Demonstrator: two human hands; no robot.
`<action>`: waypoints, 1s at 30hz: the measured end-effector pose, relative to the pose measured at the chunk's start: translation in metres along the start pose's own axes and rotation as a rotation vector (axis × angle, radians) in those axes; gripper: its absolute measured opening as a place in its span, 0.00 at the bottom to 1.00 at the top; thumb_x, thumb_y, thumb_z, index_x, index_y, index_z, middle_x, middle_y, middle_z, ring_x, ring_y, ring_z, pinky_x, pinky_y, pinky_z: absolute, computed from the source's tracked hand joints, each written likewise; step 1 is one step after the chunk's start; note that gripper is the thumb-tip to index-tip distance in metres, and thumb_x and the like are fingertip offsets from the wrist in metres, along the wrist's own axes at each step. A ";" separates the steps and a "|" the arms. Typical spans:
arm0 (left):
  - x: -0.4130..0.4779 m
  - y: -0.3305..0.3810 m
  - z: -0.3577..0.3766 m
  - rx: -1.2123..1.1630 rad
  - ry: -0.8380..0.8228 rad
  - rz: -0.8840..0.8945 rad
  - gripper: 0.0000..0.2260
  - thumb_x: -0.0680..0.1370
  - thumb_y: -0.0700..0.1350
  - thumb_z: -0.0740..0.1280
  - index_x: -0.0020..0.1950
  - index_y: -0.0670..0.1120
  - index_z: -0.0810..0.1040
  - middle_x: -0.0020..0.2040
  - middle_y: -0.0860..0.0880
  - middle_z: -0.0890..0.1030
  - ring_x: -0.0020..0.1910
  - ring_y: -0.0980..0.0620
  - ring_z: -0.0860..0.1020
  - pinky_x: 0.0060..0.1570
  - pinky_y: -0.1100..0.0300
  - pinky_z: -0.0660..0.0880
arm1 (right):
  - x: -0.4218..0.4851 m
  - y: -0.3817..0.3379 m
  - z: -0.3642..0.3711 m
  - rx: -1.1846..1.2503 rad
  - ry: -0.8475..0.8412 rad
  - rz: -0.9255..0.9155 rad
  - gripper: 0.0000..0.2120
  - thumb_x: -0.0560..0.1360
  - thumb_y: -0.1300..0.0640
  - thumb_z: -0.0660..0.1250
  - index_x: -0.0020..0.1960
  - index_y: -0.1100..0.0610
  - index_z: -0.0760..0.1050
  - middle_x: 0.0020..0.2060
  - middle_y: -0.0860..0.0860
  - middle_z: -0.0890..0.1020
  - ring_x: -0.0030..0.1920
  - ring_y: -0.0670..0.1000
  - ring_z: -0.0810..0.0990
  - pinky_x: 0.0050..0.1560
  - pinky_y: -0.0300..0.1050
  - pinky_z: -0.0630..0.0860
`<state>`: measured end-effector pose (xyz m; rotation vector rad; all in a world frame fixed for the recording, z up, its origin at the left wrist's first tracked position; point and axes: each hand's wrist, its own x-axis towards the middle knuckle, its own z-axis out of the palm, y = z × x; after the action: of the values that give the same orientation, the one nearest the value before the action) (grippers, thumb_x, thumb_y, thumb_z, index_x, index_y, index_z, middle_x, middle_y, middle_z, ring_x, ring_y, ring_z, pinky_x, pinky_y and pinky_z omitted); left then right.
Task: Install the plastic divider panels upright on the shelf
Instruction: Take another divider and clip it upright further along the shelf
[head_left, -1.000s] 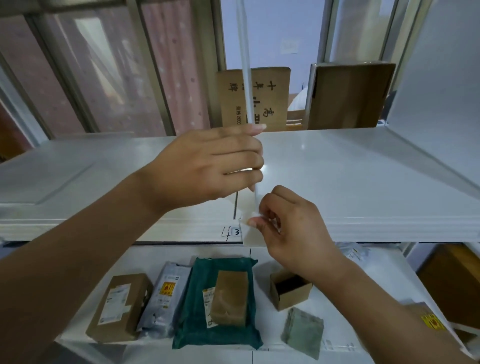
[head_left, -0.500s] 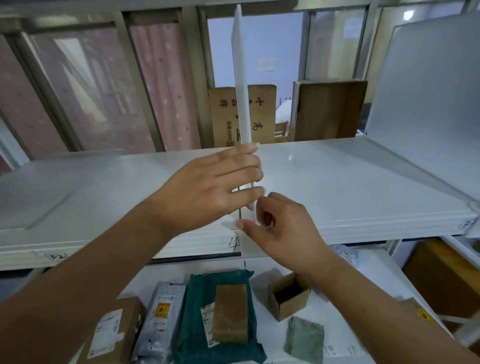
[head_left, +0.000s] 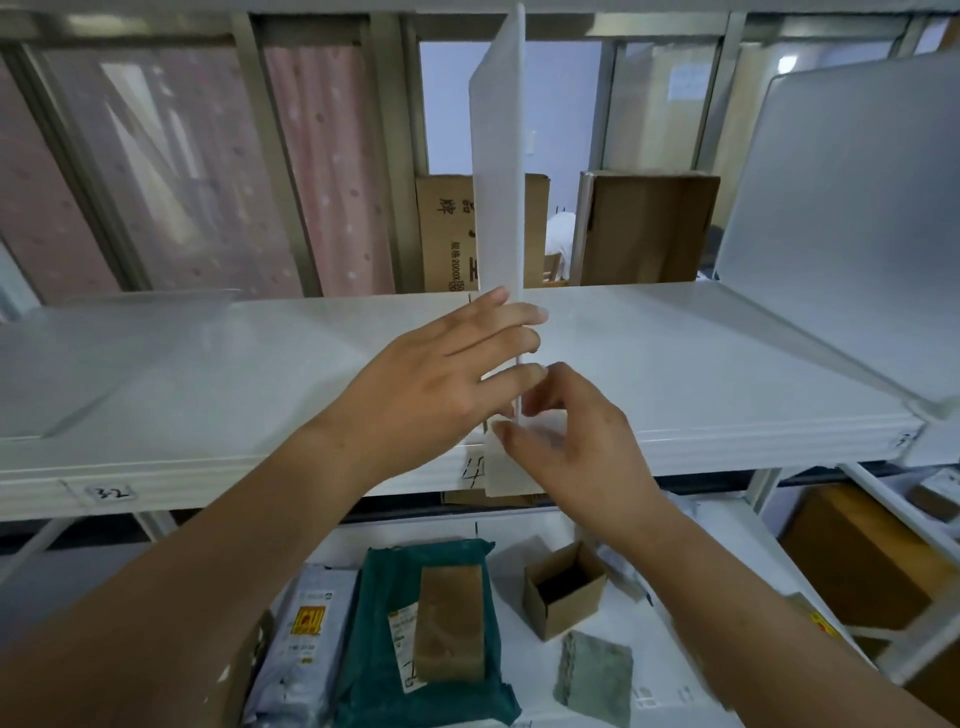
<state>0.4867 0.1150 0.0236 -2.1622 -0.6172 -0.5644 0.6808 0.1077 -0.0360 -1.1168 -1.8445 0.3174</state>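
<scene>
A white translucent plastic divider panel (head_left: 498, 171) stands upright, edge-on to me, in the middle of the white shelf (head_left: 701, 374). My left hand (head_left: 441, 384) rests flat against the panel's left face near its bottom, fingers extended. At the shelf's front lip my right hand (head_left: 571, 441) pinches the panel's lower front tab (head_left: 506, 473), which hangs over the lip. A second divider panel (head_left: 852, 218) stands tilted at the right end of the shelf. Another translucent panel (head_left: 104, 353) lies flat at the left end.
Cardboard boxes (head_left: 644, 228) stand behind the shelf. The lower shelf (head_left: 524, 561) holds a green mailer bag (head_left: 384, 629), a brown box on it (head_left: 449, 623), a small open carton (head_left: 563, 587), grey parcels and a grey-green pouch (head_left: 595, 675). Handwritten labels mark the shelf lip (head_left: 111, 492).
The view has tilted upward, showing more of the panel. My right hand has shifted up the panel's front bottom corner; my left hand has stayed against its left face.
</scene>
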 end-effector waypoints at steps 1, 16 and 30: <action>-0.003 0.002 -0.002 0.003 -0.007 -0.002 0.24 0.79 0.35 0.76 0.73 0.42 0.75 0.70 0.40 0.77 0.77 0.41 0.70 0.78 0.41 0.67 | 0.000 -0.003 -0.004 0.047 0.018 -0.042 0.13 0.76 0.41 0.70 0.55 0.45 0.73 0.49 0.40 0.79 0.51 0.43 0.80 0.52 0.38 0.79; -0.096 0.009 -0.113 0.396 -0.213 -0.691 0.27 0.80 0.45 0.73 0.78 0.46 0.72 0.70 0.43 0.78 0.63 0.41 0.80 0.61 0.45 0.77 | 0.016 -0.072 0.020 -0.332 0.056 -0.521 0.19 0.74 0.49 0.71 0.64 0.50 0.81 0.65 0.52 0.80 0.67 0.55 0.74 0.62 0.56 0.63; -0.236 0.014 -0.243 0.604 -0.430 -0.979 0.21 0.80 0.50 0.73 0.72 0.48 0.77 0.67 0.46 0.79 0.63 0.43 0.80 0.59 0.45 0.79 | -0.016 -0.225 0.155 -0.019 -0.305 -0.663 0.25 0.74 0.46 0.66 0.70 0.50 0.76 0.67 0.51 0.79 0.67 0.54 0.74 0.62 0.58 0.68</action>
<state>0.2653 -0.1415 0.0208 -1.3004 -1.8474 -0.3128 0.4306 0.0057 0.0094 -0.4291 -2.3691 0.0813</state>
